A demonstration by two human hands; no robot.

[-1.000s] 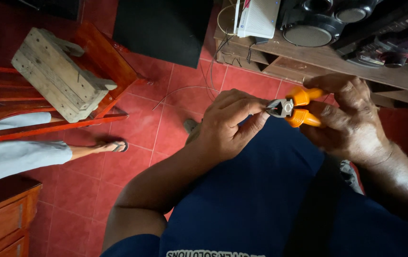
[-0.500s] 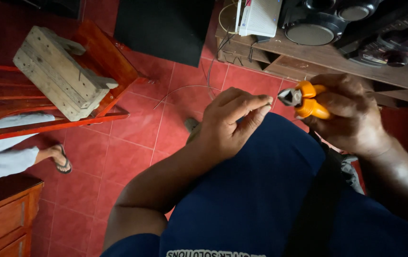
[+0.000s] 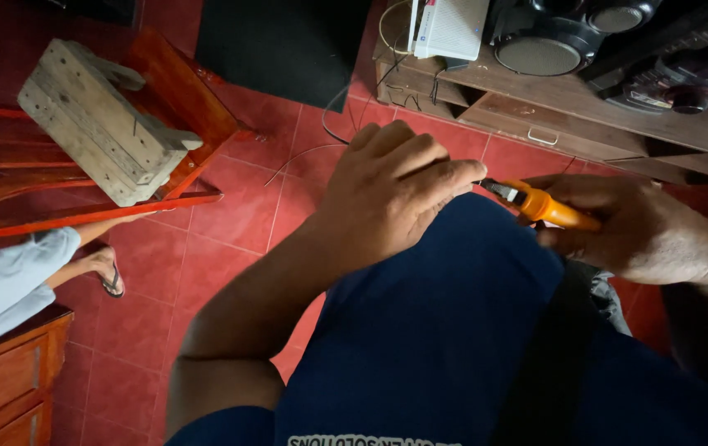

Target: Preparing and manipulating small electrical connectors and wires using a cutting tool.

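Your right hand closes around the orange handles of the pliers, with the fingers wrapped tight, so the tool sits firm in the palm and its small metal tip looks toward your other hand. Your left hand is curled just in front of that tip, with the fingers bent and pressed together as if they pinch something thin; what is between them I cannot tell, because the knuckles hide it. Both hands are held over your knee in the dark blue cloth, which gives them a steady base close to your body. Whether the tip of the pliers is open or closed on something, the picture does not show. A thin wire lies on the red tiled floor beyond your left hand and curves toward the wooden shelf, where a white box and a dark speaker stand. On the left a wooden block rests tilted on a red wooden frame, well apart from your hands. The foot of another person, in a sandal, is on the floor under it.
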